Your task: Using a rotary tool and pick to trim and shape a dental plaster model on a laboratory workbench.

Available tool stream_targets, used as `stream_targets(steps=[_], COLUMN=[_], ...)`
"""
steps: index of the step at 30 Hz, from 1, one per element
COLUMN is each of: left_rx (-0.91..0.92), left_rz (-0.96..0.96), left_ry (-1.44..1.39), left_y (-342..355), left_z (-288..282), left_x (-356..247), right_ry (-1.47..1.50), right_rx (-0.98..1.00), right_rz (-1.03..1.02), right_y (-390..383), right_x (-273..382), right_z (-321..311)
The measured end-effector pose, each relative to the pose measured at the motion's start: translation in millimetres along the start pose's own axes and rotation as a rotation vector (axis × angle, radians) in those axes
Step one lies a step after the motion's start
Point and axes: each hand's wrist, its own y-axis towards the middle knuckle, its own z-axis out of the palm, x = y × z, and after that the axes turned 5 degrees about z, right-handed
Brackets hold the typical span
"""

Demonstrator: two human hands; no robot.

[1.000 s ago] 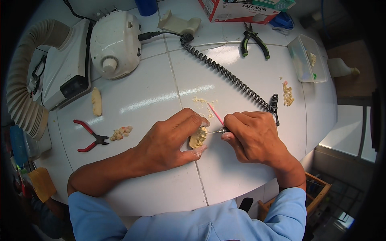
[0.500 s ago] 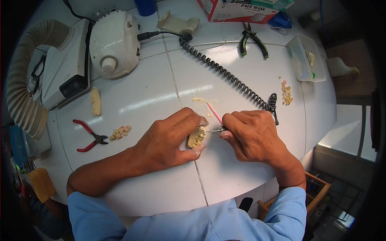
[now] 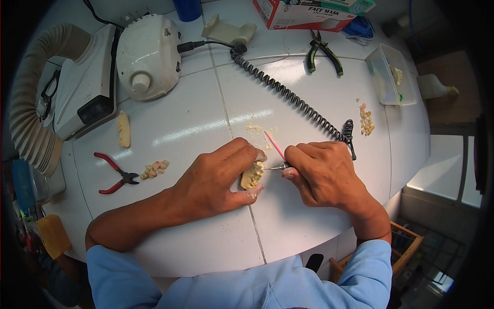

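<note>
Near the middle of the table, my left hand (image 3: 213, 175) grips a yellowish plaster dental model (image 3: 250, 177) between thumb and fingers, one on each side. The row of teeth on it faces right. Closed around a rotary handpiece (image 3: 283, 166) is my right hand (image 3: 327, 175); most of the tool's body is hidden by the fingers. Its thin metal bur reaches the right edge of the model. Pale dust coats my fingertips. A slim pink stick (image 3: 274, 143) extends from beside my right fingers; I cannot tell whether they touch it. Plaster crumbs (image 3: 254, 127) lie beyond the model.
Red-handled cutters (image 3: 118, 177) and loose artificial teeth (image 3: 154, 169) lie to the left, with another plaster piece (image 3: 123, 130). A coiled black cord (image 3: 288, 93) runs from the white control unit (image 3: 148, 56). Black-green pliers (image 3: 324, 54), more teeth (image 3: 366, 121) and a plastic tub (image 3: 388, 77) sit right.
</note>
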Motion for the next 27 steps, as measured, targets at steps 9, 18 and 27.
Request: stream_targets(steps=[9, 18, 27], left_rx=[-0.015, -0.022, -0.002], left_rz=[0.022, 0.025, 0.002], left_ry=[0.004, 0.008, -0.003], left_y=[-0.7, -1.5, -0.6], left_z=[2.2, 3.1, 1.2], left_x=[3.6, 4.7, 2.3], right_ry=[0.004, -0.002, 0.009], right_rx=[0.02, 0.032, 0.026], right_rz=[0.008, 0.009, 0.013], right_y=[-0.7, 0.1, -0.4], right_x=[-0.1, 0.0, 0.2], right_z=[-0.3, -0.9, -1.2])
